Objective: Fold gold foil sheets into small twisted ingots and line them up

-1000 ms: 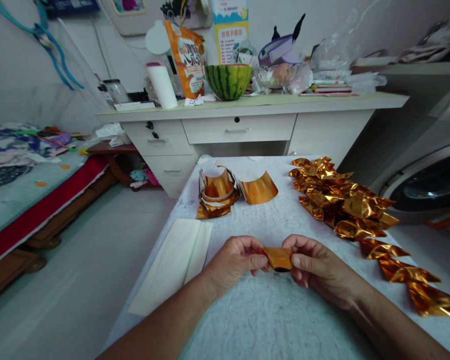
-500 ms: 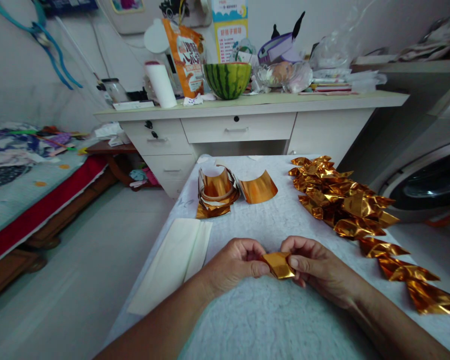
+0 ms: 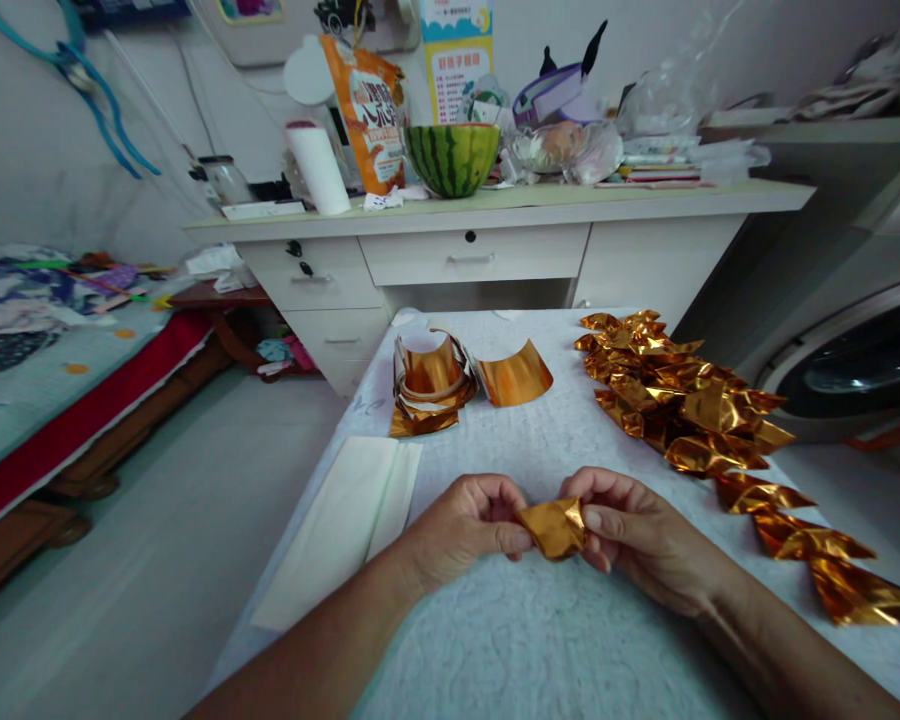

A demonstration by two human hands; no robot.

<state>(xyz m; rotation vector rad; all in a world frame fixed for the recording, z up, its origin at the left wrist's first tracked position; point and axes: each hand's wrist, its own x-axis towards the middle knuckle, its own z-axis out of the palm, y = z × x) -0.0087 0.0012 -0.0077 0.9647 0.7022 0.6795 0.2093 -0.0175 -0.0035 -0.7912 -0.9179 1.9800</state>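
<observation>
A small folded piece of gold foil paper (image 3: 555,528) is held just above the cloth-covered table between my two hands. My left hand (image 3: 484,520) pinches its left end between thumb and fingers. At its right end my right hand (image 3: 622,535) grips it, thumb on the near face and fingers behind. Farther back lies a curled stack of gold foil sheets (image 3: 431,375), with a single curved foil sheet (image 3: 516,375) beside it. A heap of folded gold foil pieces (image 3: 690,395) spreads along the right side, several of them trailing toward me.
White paper sheets (image 3: 330,530) lie at the table's left edge. Behind the table stands a white desk (image 3: 487,255) bearing a watermelon half (image 3: 452,160) and an orange snack bag (image 3: 367,120). A bed (image 3: 37,390) is at left, a front-loading washing machine (image 3: 855,340) at right.
The foil piece has turned slightly and looks fuller, its right end now puffed and creased where it was flat. Both hands keep hold of it with small finger shifts.
</observation>
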